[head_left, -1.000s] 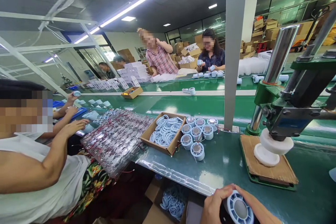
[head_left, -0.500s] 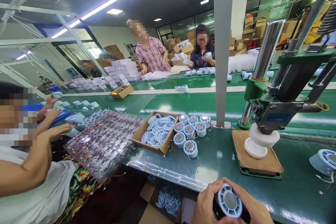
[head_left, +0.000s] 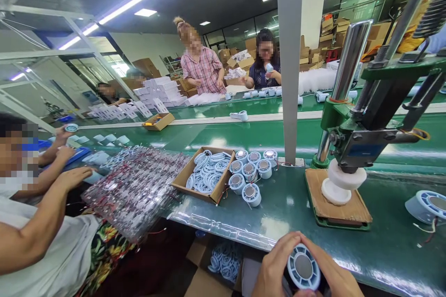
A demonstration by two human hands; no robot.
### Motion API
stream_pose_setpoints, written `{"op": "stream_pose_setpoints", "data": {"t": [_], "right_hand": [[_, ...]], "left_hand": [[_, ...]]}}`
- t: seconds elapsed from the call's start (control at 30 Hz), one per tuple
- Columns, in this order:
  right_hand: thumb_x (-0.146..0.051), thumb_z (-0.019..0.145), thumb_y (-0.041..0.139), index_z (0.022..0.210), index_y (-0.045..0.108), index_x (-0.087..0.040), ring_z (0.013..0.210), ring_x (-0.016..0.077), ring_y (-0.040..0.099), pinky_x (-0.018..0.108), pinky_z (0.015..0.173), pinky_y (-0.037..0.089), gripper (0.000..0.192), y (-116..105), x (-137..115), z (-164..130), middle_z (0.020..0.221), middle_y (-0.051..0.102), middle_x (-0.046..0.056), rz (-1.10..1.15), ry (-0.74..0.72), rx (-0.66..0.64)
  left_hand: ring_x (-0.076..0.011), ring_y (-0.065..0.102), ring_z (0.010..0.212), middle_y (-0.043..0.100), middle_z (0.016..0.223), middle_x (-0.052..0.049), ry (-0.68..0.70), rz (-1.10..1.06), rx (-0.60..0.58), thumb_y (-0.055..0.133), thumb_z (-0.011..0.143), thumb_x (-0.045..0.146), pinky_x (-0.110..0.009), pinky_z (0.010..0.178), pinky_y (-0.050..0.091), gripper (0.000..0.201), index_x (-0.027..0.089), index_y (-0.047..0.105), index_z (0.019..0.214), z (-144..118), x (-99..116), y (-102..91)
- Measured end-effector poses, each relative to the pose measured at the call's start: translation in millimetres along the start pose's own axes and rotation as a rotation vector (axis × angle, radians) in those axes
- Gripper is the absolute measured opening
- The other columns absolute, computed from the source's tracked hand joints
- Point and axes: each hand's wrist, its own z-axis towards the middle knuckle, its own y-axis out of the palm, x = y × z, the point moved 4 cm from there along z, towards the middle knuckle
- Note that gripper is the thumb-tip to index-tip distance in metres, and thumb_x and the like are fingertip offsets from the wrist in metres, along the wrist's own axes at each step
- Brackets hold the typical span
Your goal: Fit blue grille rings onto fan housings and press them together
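At the bench's front edge, my left hand [head_left: 278, 264] and my right hand [head_left: 331, 267] are closed around the sides of a round light-blue housing [head_left: 302, 267]. Its spoked rim and flat grey centre disc face up towards me. Something dark shows beneath it, mostly covered by my fingers. Several similar housings [head_left: 249, 171] with red wires stand grouped on the bench beside a cardboard box of light-blue rings [head_left: 209, 171]. One more housing with loose wires [head_left: 428, 205] lies at the far right.
A green hand press [head_left: 369, 134] with white round pads [head_left: 336, 191] stands beyond my hands. A grey post [head_left: 290, 65] rises behind the bench. At left, a co-worker [head_left: 42, 227] sits by a stack of wired parts [head_left: 135, 190]. An open carton of rings [head_left: 225, 262] is below the bench.
Both hands still hold the housing, which has turned slightly. The view has shifted a little to the right. Across the line, a person's hand has raised a light-blue part.
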Motion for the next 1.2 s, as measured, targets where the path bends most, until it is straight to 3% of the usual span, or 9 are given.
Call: {"op": "stream_pose_setpoints", "data": {"t": [0.1,0.2,0.33,0.43,0.53,0.63,0.87,1.2], "right_hand": [[-0.003,0.075,0.056,0.152,0.050,-0.023,0.119,0.0237,0.071,0.024,0.100,0.059,0.081,-1.9,-7.4,4.9,0.142,0.064,0.005,0.012,0.024,0.026],[-0.001,0.076,0.055,0.148,0.055,-0.022,0.116,0.0225,0.073,0.024,0.101,0.059,0.074,-7.6,-23.4,13.4,0.138,0.067,0.006,0.005,-0.022,0.021],[-0.003,0.085,0.056,0.143,0.058,-0.019,0.114,0.0224,0.074,0.026,0.100,0.060,0.060,-18.7,-44.8,22.6,0.130,0.073,0.010,0.023,-0.046,0.131],[-0.004,0.092,0.058,0.145,0.052,-0.021,0.121,0.0229,0.070,0.032,0.103,0.059,0.056,-20.3,-54.4,23.9,0.128,0.074,0.011,0.140,-0.114,0.219],[-0.009,0.097,0.062,0.149,0.046,-0.024,0.126,0.0214,0.066,0.036,0.106,0.058,0.056,-18.8,-57.9,20.9,0.127,0.075,0.011,0.244,-0.204,0.313],[-0.013,0.099,0.061,0.149,0.044,-0.025,0.127,0.0212,0.065,0.036,0.105,0.059,0.054,-16.5,-57.2,18.5,0.125,0.075,0.010,0.276,-0.229,0.347],[-0.012,0.097,0.064,0.146,0.048,-0.023,0.125,0.0223,0.067,0.037,0.105,0.059,0.053,-14.9,-54.3,18.4,0.125,0.076,0.011,0.308,-0.221,0.371],[-0.009,0.093,0.068,0.144,0.051,-0.023,0.130,0.0227,0.064,0.038,0.111,0.055,0.056,-11.2,-51.3,18.8,0.129,0.074,0.011,0.392,-0.159,0.321]], "left_hand": [[-0.0353,0.072,0.118,0.071,0.132,-0.021,-0.026,0.103,0.126,0.074,0.075,0.073,-0.040,0.097,0.062,0.088,0.017,0.058,0.141,-4.8,5.8,-2.6],[-0.0324,0.074,0.114,0.074,0.127,-0.020,-0.009,0.120,0.233,0.066,0.081,0.074,-0.038,0.093,0.064,0.079,0.018,0.059,0.136,-2.1,26.3,-12.1],[-0.0300,0.065,0.129,0.073,0.132,-0.016,0.069,0.000,0.177,0.071,0.090,0.052,-0.043,0.105,0.058,0.058,0.023,0.054,0.138,12.5,58.6,-26.2],[-0.0267,0.061,0.134,0.073,0.132,-0.012,0.145,-0.071,0.157,0.076,0.090,0.035,-0.044,0.114,0.051,0.049,0.023,0.055,0.133,15.5,69.8,-30.4],[-0.0239,0.065,0.130,0.073,0.133,-0.008,0.184,-0.126,0.210,0.077,0.091,0.026,-0.043,0.114,0.052,0.044,0.028,0.051,0.127,9.1,71.5,-31.2],[-0.0264,0.068,0.125,0.074,0.131,-0.007,0.191,-0.098,0.201,0.077,0.091,0.027,-0.047,0.108,0.057,0.044,0.030,0.049,0.124,3.3,70.8,-30.7],[-0.0281,0.066,0.127,0.073,0.131,-0.009,0.193,-0.126,0.159,0.078,0.090,0.023,-0.050,0.110,0.055,0.050,0.029,0.048,0.129,9.0,72.4,-34.2],[-0.0240,0.061,0.135,0.067,0.141,-0.009,0.192,-0.174,0.145,0.081,0.086,0.018,-0.042,0.119,0.047,0.064,0.024,0.048,0.141,19.1,75.1,-37.1]]}}
